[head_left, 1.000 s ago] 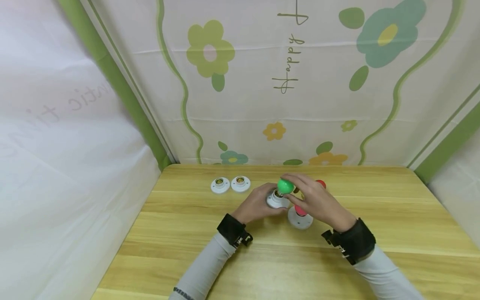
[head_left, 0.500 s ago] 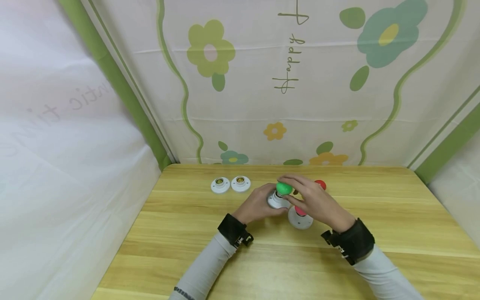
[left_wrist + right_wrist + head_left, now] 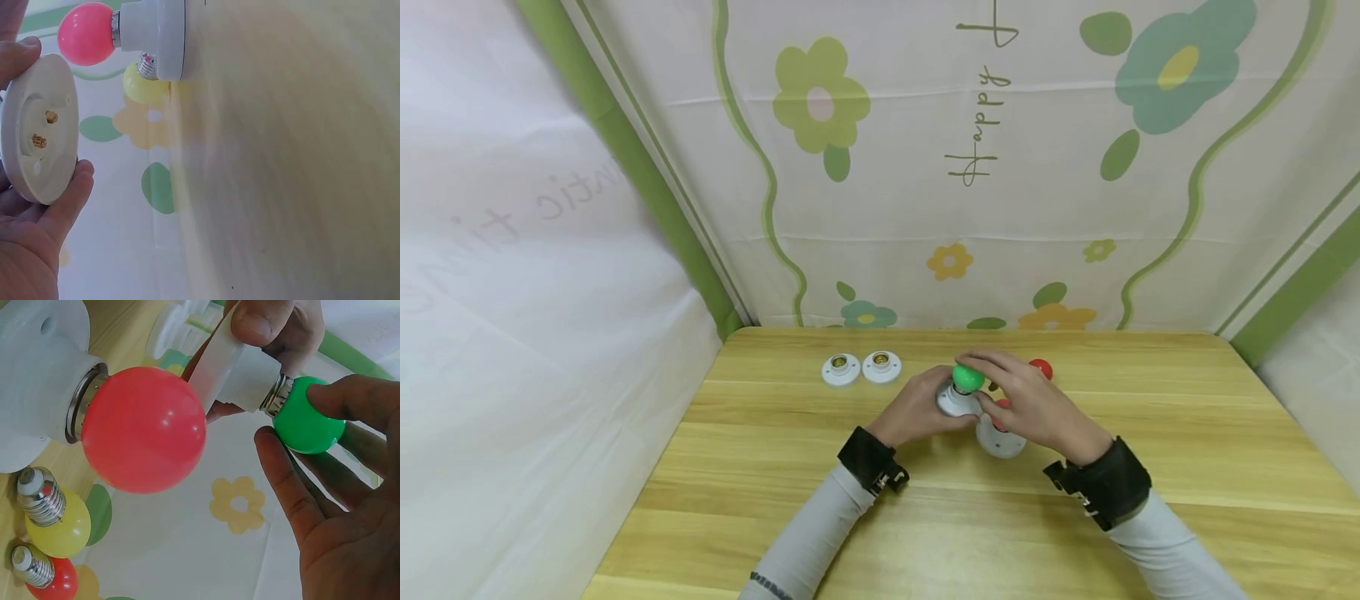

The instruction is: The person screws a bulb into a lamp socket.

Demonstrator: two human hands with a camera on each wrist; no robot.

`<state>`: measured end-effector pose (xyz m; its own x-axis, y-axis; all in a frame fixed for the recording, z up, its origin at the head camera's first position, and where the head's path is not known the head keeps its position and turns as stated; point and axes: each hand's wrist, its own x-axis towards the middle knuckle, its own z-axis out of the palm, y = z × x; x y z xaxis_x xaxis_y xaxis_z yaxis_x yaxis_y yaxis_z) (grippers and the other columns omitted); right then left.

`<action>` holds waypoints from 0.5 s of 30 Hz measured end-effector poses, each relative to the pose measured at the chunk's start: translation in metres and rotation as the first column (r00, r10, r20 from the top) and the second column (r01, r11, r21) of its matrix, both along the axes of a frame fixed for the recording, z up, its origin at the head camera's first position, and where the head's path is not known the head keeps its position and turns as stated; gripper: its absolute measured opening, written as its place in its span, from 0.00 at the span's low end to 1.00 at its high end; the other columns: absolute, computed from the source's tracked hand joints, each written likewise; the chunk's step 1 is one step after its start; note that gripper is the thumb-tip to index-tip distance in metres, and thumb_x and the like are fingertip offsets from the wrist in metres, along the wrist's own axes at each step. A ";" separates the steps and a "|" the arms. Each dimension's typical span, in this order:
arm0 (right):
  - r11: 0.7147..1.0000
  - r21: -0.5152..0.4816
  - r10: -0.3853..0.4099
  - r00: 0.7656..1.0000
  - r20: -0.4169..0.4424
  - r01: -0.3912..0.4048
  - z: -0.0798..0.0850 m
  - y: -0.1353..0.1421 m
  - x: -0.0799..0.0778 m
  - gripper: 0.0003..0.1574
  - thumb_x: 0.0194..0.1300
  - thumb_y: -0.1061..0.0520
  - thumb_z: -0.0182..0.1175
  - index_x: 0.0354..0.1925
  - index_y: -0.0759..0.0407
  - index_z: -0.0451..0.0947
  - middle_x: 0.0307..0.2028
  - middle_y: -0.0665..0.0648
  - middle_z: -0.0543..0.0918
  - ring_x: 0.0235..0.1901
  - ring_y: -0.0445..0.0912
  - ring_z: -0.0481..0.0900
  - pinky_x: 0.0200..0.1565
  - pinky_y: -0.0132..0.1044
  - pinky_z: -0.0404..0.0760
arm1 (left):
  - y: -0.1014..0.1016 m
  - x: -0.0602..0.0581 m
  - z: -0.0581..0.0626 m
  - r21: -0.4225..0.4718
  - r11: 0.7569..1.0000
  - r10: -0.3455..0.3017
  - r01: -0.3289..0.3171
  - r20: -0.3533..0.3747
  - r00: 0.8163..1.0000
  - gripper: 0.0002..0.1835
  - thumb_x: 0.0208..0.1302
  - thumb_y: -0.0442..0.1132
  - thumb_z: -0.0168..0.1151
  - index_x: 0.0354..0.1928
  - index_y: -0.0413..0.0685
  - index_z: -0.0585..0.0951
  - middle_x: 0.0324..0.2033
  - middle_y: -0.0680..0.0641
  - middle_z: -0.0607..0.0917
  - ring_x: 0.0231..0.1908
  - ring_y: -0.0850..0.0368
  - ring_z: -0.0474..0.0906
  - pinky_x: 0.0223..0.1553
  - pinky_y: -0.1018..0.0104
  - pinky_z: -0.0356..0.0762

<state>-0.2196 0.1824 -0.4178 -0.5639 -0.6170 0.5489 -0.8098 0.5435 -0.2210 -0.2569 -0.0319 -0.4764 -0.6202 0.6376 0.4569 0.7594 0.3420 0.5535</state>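
Below centre in the head view — the left hand (image 3: 916, 408) grips a white socket (image 3: 957, 405), the right hand (image 3: 1039, 406) a green bulb (image 3: 967, 379).

A hand could pass over the table (image 3: 970, 529) nearer than the green bulb (image 3: 967, 378); right of it, the pink bulb (image 3: 144, 430) and red bulb (image 3: 1042, 367) obstruct.

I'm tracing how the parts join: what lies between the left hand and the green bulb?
The white socket, as the right wrist view shows: the left hand holds its base, and the green bulb is at its mouth, metal thread showing.
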 end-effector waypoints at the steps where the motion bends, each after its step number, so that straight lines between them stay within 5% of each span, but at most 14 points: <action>1: 1.000 0.001 0.002 1.000 0.000 -0.002 0.000 0.000 0.000 0.38 0.58 0.60 0.67 0.66 0.58 0.68 0.62 0.60 0.73 0.59 0.52 0.72 0.51 0.46 0.81 | 0.000 0.000 0.000 0.002 1.000 -0.002 0.002 0.002 1.000 0.37 0.55 0.52 0.70 0.66 0.56 0.67 0.54 0.55 0.78 0.53 0.66 0.72 0.53 0.74 0.74; 15: 1.000 -0.006 -0.010 0.999 -0.031 0.010 0.002 0.000 0.001 0.36 0.56 0.55 0.70 0.62 0.56 0.72 0.55 0.57 0.75 0.52 0.47 0.76 0.47 0.41 0.83 | 0.001 0.002 0.000 -0.005 1.000 -0.011 0.011 -0.018 1.000 0.35 0.55 0.54 0.69 0.64 0.55 0.69 0.54 0.54 0.78 0.52 0.66 0.73 0.52 0.74 0.75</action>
